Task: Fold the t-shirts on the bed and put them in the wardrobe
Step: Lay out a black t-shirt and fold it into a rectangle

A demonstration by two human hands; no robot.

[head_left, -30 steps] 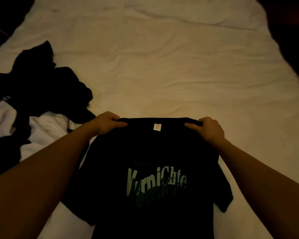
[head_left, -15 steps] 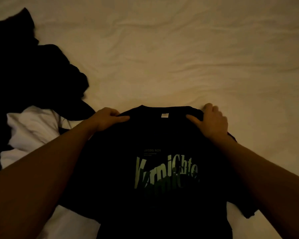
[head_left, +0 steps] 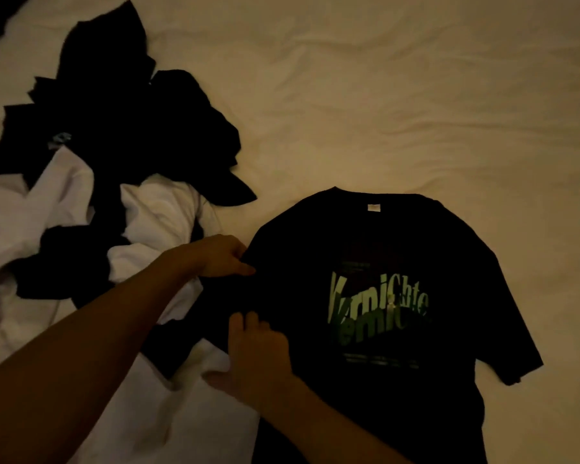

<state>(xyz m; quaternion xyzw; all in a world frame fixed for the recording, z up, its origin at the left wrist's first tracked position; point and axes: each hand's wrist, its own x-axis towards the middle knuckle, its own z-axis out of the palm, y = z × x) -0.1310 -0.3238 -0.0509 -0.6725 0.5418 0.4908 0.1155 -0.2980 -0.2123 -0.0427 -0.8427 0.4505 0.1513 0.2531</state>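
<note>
A black t-shirt [head_left: 375,259] with green lettering lies front up and flat on the cream bed sheet [head_left: 399,95], collar pointing away from me. My left hand [head_left: 221,256] pinches the shirt's left shoulder and sleeve area. My right hand [head_left: 258,356] rests on the left sleeve lower down, fingers curled on the fabric; whether it grips is unclear. The right sleeve lies spread out at the right.
A heap of unfolded black t-shirts [head_left: 121,118] and white t-shirts [head_left: 161,209] lies at the left of the bed, touching the shirt's left sleeve. Bare sheet stretches across the far and right side. No wardrobe is in view.
Both hands left the shirt's shoulders at the collar and moved to its left sleeve. The shirt now lies flat on the bed. The view shifted left and lower.
</note>
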